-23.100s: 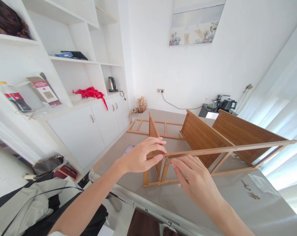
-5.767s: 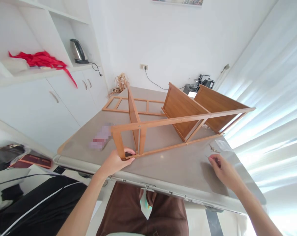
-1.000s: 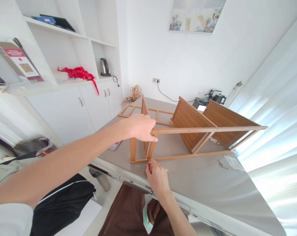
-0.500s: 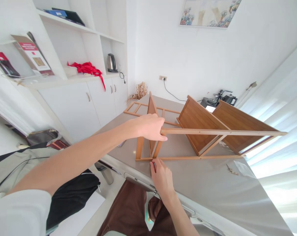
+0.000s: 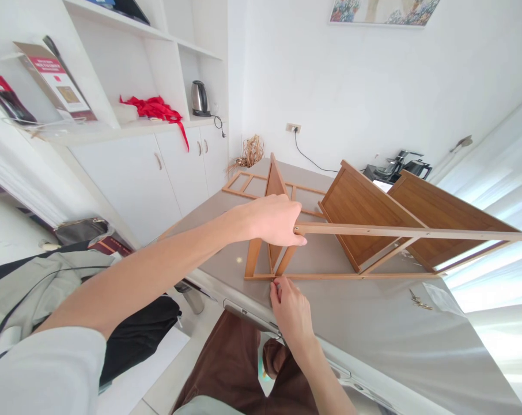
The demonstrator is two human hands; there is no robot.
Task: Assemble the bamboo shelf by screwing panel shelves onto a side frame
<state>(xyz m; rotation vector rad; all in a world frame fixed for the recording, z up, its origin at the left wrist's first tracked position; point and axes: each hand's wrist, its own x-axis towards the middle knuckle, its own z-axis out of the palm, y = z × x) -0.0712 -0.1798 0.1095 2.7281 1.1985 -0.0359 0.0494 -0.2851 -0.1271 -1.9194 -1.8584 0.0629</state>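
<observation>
A wooden shelf frame [image 5: 364, 230] lies on its side on the grey table [image 5: 356, 311], with its shelf boards [image 5: 371, 213] standing on edge. My left hand [image 5: 278, 221] is wrapped around the left end of the frame's upper rail, beside the leftmost board [image 5: 275, 177]. Down at the lower rail [image 5: 321, 276], the fingers of my right hand [image 5: 292, 308] are pinched together against the joint under that board. Whatever small thing they pinch is hidden. Behind the shelf lies a separate ladder-like wooden frame [image 5: 239, 192], flat on the table.
Several small screws [image 5: 420, 301] and a clear plastic bag [image 5: 443, 298] lie on the table at right. A kettle set [image 5: 401, 167] stands at the back right. White cabinets [image 5: 127, 173] line the left, and a bag and dark cloth [image 5: 140, 334] are piled at lower left.
The view has shifted slightly, so the shelf and table sit a little further right. Both hands keep their places on the frame, with little visible finger movement at the lower joint.
</observation>
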